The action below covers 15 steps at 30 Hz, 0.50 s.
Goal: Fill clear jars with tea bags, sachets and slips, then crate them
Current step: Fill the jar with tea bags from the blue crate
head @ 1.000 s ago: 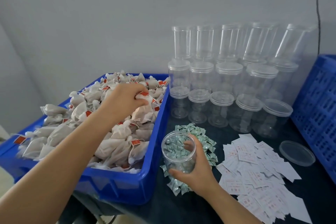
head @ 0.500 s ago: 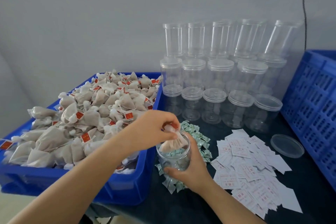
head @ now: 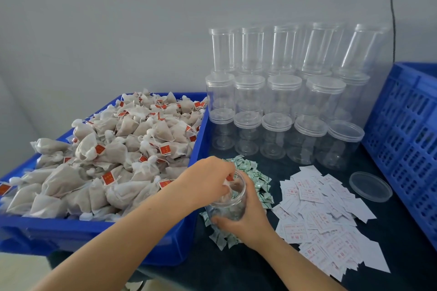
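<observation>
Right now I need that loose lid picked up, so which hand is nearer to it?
Right. The right hand holds the jar, left of the lid; the left hand, at the jar's mouth, is farther.

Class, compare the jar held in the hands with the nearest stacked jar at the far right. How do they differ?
The held jar is lidless; the front right jar is capped. The held jar has a tea bag going in; the front right jar looks empty. Both are clear plastic.

I see the open clear jar (head: 230,205) upright over the green-and-white sachets (head: 254,177), a tea bag (head: 228,184) at its mouth. White slips (head: 326,215) lie scattered to its right, beside the loose lid (head: 370,186).
</observation>
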Motion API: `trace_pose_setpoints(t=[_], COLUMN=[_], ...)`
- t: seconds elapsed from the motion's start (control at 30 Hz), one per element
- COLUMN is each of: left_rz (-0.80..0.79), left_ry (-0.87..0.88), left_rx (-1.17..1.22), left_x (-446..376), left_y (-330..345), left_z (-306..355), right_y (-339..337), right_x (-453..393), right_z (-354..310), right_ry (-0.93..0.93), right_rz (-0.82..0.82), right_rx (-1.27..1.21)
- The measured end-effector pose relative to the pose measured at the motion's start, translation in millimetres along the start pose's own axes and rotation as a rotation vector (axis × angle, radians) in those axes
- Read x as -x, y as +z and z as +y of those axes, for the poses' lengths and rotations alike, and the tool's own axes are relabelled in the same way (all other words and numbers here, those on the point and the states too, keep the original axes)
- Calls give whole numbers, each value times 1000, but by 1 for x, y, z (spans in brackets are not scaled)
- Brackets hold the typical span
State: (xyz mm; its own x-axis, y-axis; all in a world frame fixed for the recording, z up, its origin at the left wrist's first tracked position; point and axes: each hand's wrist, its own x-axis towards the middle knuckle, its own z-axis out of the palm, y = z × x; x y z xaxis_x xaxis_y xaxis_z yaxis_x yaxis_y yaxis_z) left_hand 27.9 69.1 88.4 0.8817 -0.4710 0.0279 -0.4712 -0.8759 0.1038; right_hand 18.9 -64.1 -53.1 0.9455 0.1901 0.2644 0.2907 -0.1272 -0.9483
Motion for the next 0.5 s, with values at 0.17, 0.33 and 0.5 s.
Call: trace_pose_setpoints(t=[0.17,0.33,0.5], left_rz=[-47,33,324], left_ry=[3,47,-90], left_rx=[-164,-225,18], left_x=[0,2,-9], left_y=[2,0,-19], left_z=[3,2,-30], right_y=[1,1,0], right_x=[0,0,2], right_z=[-1,3,0], right_ry=[-5,27,41], right_rz=[2,-9,-1], right_rx=[-2,-35,10])
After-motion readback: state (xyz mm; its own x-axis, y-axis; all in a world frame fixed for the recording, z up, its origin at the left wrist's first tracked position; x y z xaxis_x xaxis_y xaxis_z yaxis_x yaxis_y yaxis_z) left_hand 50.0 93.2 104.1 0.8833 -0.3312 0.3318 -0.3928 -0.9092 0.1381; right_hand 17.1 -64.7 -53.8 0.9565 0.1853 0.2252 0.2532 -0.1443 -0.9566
